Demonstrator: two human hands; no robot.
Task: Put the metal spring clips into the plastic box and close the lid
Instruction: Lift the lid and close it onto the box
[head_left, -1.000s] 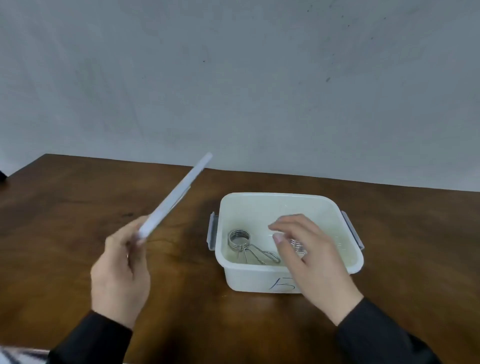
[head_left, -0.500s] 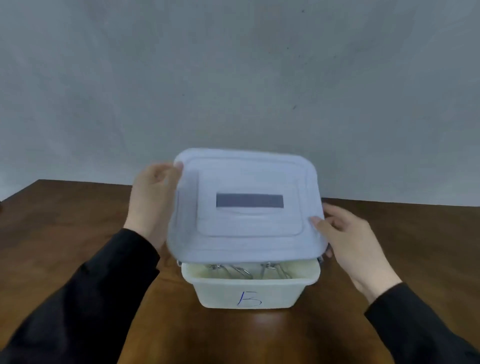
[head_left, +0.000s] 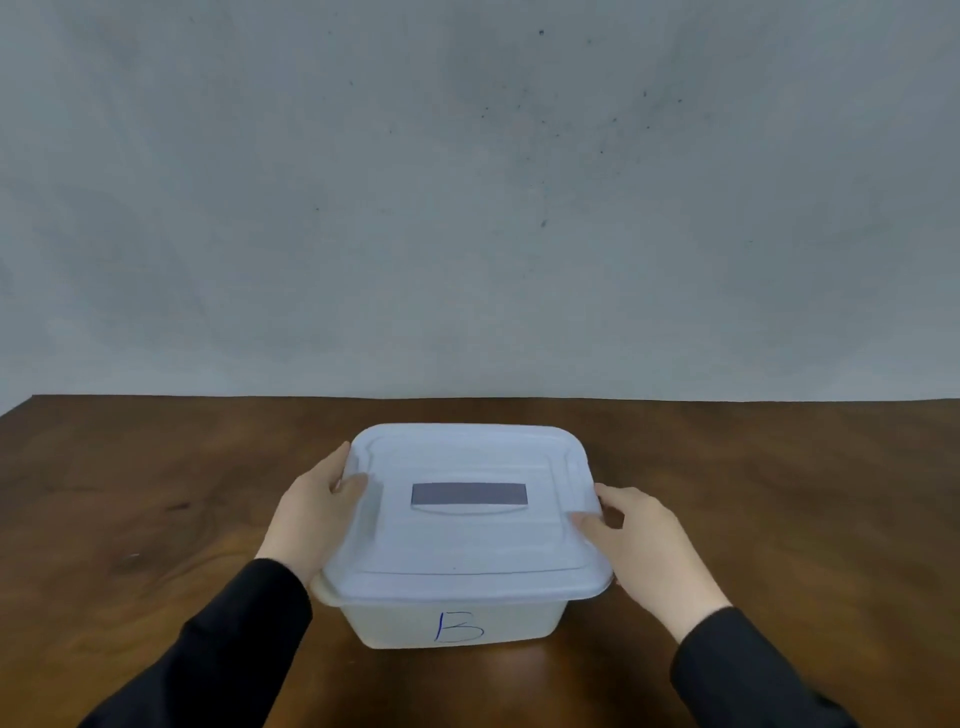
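Note:
A white plastic box (head_left: 400, 621) marked with a blue "B" stands on the wooden table, near its front edge. The pale blue lid (head_left: 467, 540), with a grey strip in its middle, lies flat on top of the box and covers it. My left hand (head_left: 317, 512) grips the lid's left edge, thumb on top. My right hand (head_left: 641, 540) holds the lid's right edge, thumb on top too. The metal spring clips are hidden under the lid.
The dark wooden table (head_left: 130, 519) spreads to both sides of the box. A plain grey wall (head_left: 467, 208) rises behind the table's far edge.
The lid, first held up on edge by my left hand, then tilted over the box with both hands, has come down flat onto the box. The clips are now covered.

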